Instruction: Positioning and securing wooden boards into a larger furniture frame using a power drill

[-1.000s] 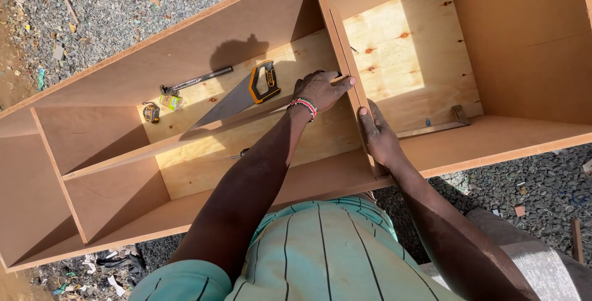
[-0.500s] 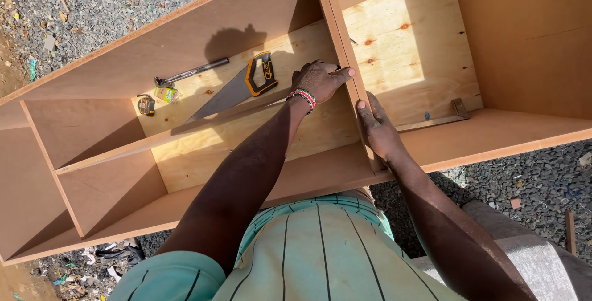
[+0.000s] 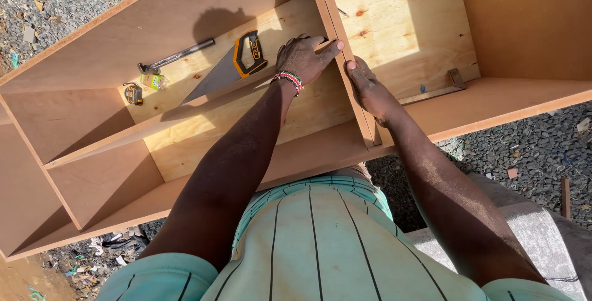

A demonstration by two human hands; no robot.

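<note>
plywood backs a brown board cabinet carcass (image 3: 154, 20) lying on its back on gravel (image 3: 536, 147), with the person bending over its front edge. the left hand (image 3: 303, 57), a beaded bracelet (image 3: 287, 80) at its wrist, lies palm down with fingers spread and loosely curved over the end of a shelf board (image 3: 160, 119), right where that board meets the upright divider panel (image 3: 342, 61); its fingertips reach the divider's edge, and it presses rather than wraps around anything. the right hand (image 3: 365, 85) rests along the other side of the same divider, its fingers pointing away from the body and laid against the panel's edge, open and flat, not closed on anything; whether the thumb hooks over the panel cannot be told. the two hands sit just apart, with the divider between them. behind the shelf board, on the plywood back, lies a handsaw (image 3: 229, 67) with an orange and black handle, blade pointing to the left of the picture. beside it lie a hammer (image 3: 176, 56) and a small yellow tape measure (image 3: 133, 94). in the compartment beyond the divider, a metal square (image 3: 441, 88) rests along the lower edge.
</note>
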